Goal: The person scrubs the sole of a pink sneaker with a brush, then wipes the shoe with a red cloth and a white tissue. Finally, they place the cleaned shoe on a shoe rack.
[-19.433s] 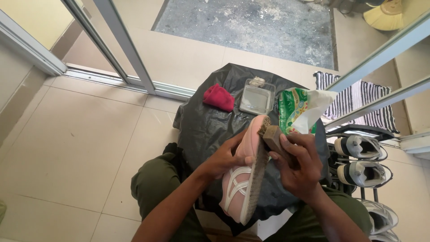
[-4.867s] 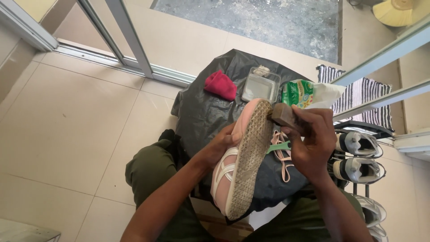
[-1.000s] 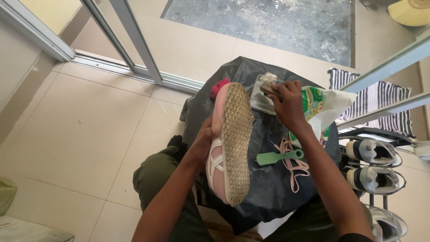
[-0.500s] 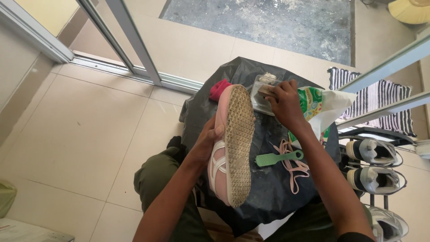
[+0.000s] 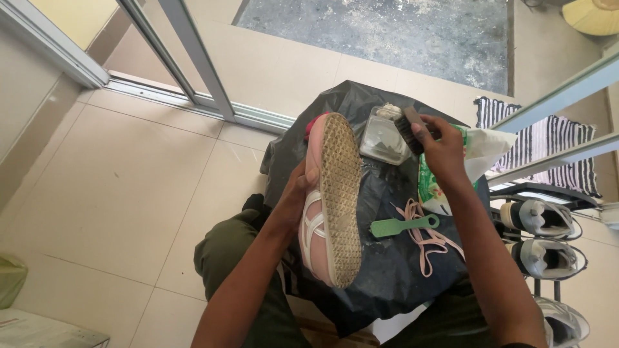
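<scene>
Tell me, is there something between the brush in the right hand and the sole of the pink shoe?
Nothing visible. The brush in the right hand is over the clear container, apart from the shoe sole, with only bare black sheet between.

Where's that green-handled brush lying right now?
The green brush lies on the black plastic sheet, just right of the pink shoe, touching the loose pink laces.

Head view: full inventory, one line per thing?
sneaker: 1, pink and white, sole up, over the black sheet
brush: 1, dark bristles, above the container
plastic container: 1, clear, on the sheet
black plastic sheet: 1, on the lap
small brush: 1, green, on the sheet
laces: pink, loose beside it
pouch: 1, green and white
shoe rack: white shoes, right
left hand: holds sneaker
right hand: holds brush
</scene>
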